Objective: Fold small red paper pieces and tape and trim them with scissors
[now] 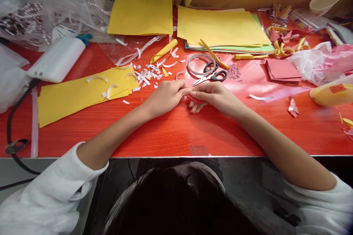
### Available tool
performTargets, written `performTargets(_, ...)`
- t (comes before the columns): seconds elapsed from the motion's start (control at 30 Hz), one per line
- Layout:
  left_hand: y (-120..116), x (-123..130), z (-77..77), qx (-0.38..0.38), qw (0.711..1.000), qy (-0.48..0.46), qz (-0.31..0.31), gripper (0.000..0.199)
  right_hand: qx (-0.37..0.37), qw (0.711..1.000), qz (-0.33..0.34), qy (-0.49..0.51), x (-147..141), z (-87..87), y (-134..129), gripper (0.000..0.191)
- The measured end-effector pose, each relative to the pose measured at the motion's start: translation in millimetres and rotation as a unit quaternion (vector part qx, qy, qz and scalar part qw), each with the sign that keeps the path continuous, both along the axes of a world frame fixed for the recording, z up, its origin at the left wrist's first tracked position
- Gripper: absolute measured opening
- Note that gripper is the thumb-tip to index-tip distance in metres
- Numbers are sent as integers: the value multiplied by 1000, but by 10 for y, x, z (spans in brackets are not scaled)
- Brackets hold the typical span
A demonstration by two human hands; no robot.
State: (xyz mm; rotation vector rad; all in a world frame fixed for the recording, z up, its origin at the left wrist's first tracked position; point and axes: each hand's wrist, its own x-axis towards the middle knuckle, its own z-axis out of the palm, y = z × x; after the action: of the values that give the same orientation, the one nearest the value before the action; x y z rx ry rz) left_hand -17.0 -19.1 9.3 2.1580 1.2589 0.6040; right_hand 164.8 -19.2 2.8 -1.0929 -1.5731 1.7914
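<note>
Both of my hands meet over the middle of the red table point(154, 132). Between them is a small piece of red paper point(196, 100), mostly covered by my fingers. My left hand point(169, 94) pinches its left side with thumb and forefinger. From the right, my right hand point(211, 95) grips the same paper, its thumb on top and other fingers curled beneath. Just beyond my fingertips lie scissors point(211, 76) with black handles, blades slightly apart. A roll of clear tape point(197, 65) rests against them.
White paper scraps point(146, 73) and a rolled yellow paper point(164, 50) lie left of the scissors. Yellow sheets point(79, 95) point(220, 25) are on the left and at the back. Red paper squares point(283, 70) sit right. A white power strip point(57, 58) with a cable is at far left.
</note>
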Motion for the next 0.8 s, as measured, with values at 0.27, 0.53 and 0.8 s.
performTargets(0.27, -34, 51, -35, 30, 998, 2, 59, 22, 10, 1000, 7, 4, -33, 12, -18, 32)
performTargets(0.53, 19, 0, -59, 71, 996, 1, 56, 24, -47, 997, -38, 44, 15, -2, 23, 26)
performTargets(0.8, 22, -15, -137, 130, 990, 39, 31, 19, -34, 999, -18, 14, -13, 17, 18, 26)
